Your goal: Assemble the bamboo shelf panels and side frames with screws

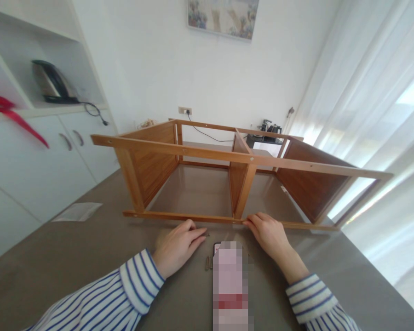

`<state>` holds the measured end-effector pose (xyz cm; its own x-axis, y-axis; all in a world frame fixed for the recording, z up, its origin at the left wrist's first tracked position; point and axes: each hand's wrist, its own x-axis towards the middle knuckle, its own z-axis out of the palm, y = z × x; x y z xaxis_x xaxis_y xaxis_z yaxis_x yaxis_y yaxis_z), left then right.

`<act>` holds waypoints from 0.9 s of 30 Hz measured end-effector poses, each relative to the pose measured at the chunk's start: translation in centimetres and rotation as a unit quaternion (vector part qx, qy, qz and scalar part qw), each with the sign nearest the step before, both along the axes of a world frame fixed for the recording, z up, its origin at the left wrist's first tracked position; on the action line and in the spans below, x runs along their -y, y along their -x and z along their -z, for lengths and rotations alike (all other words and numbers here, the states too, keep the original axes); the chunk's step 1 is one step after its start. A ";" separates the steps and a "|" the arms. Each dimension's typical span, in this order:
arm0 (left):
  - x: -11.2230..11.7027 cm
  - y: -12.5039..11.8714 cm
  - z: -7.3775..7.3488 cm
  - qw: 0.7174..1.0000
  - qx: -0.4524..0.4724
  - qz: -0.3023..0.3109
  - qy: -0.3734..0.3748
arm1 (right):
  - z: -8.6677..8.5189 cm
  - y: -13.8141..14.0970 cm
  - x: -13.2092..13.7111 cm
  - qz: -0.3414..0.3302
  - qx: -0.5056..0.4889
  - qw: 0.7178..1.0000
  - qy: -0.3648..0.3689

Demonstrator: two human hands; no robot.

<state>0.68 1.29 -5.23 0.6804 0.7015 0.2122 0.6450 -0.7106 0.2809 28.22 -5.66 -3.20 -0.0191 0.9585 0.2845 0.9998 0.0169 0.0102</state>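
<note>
A wooden shelf rack lies on its side on the grey-brown table, with panels set between its long rails. My right hand is closed at the rack's near bottom rail, its fingertips on the wood just right of the middle panel. Thumb and fingers of my left hand pinch a small screw just above the tabletop, in front of the same rail. Below it lie small metal pins or bolts, too small to tell which. A phone, blurred out by large blocks, is between my forearms.
A clear plastic bag lies on the table at left. White cabinets with a kettle stand on the left. Behind the rack are a wall socket and a small stand with kettles. Curtains hang at right.
</note>
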 end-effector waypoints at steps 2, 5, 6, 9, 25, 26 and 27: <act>-0.1 0.0 0.1 1.000 0.000 0.013 -0.006 | -0.1 0.0 0.0 0.000 -0.001 1.000 -0.001; 0.1 0.2 0.2 0.999 0.000 0.033 -0.012 | -0.1 0.0 0.1 0.000 -0.002 1.000 0.000; 0.3 0.2 0.2 0.999 0.001 0.038 -0.011 | -0.1 0.0 0.1 0.000 -0.002 1.000 0.001; 0.9 0.4 0.3 0.999 0.003 0.051 -0.003 | 0.0 0.0 0.0 -0.002 -0.003 1.000 0.006; -0.1 2.5 -1.1 0.991 0.013 0.060 0.118 | -0.4 0.2 0.1 0.004 -0.008 0.999 0.047; -0.1 2.4 -1.2 0.991 0.013 0.059 0.122 | -0.4 0.3 0.1 0.004 -0.009 0.999 0.050; -0.1 2.4 -1.3 0.990 0.014 0.055 0.125 | -0.4 0.3 0.1 0.004 -0.011 0.999 0.053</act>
